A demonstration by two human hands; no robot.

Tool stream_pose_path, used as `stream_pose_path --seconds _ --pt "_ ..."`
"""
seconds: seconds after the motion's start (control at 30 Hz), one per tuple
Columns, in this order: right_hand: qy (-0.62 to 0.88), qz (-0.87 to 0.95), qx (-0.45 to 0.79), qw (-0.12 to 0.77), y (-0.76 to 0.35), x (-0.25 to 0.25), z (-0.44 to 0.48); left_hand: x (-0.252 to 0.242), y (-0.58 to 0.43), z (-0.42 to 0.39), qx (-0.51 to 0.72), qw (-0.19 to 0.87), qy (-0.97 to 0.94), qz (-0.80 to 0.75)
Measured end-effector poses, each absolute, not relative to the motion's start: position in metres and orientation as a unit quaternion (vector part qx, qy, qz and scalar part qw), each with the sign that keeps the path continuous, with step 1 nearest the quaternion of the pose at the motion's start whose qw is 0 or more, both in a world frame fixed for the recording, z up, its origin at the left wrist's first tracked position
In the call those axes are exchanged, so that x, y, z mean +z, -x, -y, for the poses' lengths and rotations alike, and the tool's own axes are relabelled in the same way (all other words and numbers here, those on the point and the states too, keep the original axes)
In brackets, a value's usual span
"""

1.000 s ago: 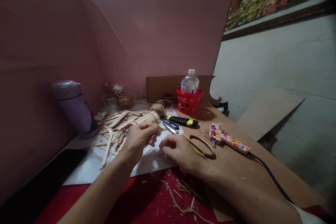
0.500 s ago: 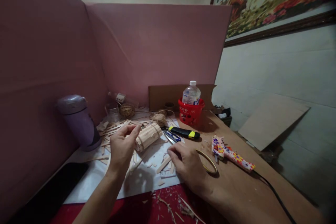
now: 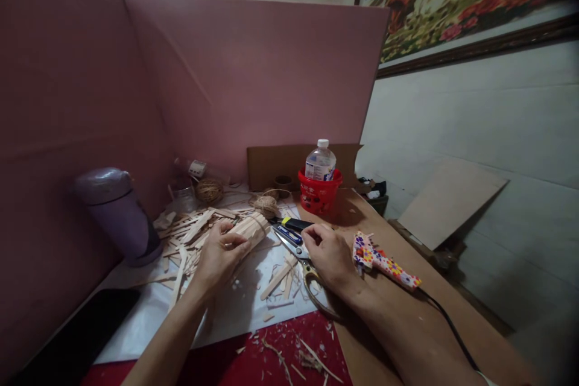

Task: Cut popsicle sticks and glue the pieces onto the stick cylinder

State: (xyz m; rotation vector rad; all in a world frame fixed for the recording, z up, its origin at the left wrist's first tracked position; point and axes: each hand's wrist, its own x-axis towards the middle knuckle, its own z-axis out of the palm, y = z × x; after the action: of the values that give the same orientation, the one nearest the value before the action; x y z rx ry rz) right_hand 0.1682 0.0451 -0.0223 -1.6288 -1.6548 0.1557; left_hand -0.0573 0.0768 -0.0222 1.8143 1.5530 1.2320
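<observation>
A bundle of flat wooden sticks [image 3: 253, 227] tied with twine lies on white paper [image 3: 230, 319]. My left hand [image 3: 221, 256] is at its near end, fingers curled and thumb close to them, covering that end. Whether it grips the bundle or a strand is hidden. To the right, my right hand [image 3: 332, 256] is closed in a pinch above the scissors [image 3: 310, 274]; anything between its fingertips is too small to make out. Beside the scissor blades lies a blue utility knife [image 3: 288, 234], with a black and yellow cutter [image 3: 296, 224] behind it.
Loose wooden sticks [image 3: 194, 229] are heaped at left near a purple flask [image 3: 124, 217] and a black phone-like slab [image 3: 85, 332]. Twine balls [image 3: 266, 205] sit behind. A red bucket [image 3: 319, 193] holds a plastic bottle [image 3: 321, 163]. A flowered glue gun [image 3: 384, 262] with a cord lies right.
My right hand has moved up and slightly right, uncovering more of the scissors. My left hand has come over the bundle's near end. The view has shifted slightly to the right.
</observation>
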Motion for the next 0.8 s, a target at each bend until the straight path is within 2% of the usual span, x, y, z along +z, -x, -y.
stream_pose_path --seconds 0.33,0.53,0.63,0.8 --pt "0.672 0.653 0.022 0.35 -0.175 -0.016 -0.047 -0.017 0.056 -0.072 0.474 0.276 -0.562 -0.619" --pt "0.7 0.63 -0.037 0.333 -0.19 -0.011 -0.057 -0.01 0.052 -0.067 0.545 0.263 -0.537 -0.587" --pt "0.705 0.627 -0.057 0.326 -0.192 -0.01 -0.059 -0.008 0.048 -0.064 0.554 0.235 -0.564 -0.565" --pt "0.685 0.649 -0.068 0.324 -0.188 -0.013 -0.055 -0.01 0.04 -0.061 0.55 0.262 -0.57 -0.55"
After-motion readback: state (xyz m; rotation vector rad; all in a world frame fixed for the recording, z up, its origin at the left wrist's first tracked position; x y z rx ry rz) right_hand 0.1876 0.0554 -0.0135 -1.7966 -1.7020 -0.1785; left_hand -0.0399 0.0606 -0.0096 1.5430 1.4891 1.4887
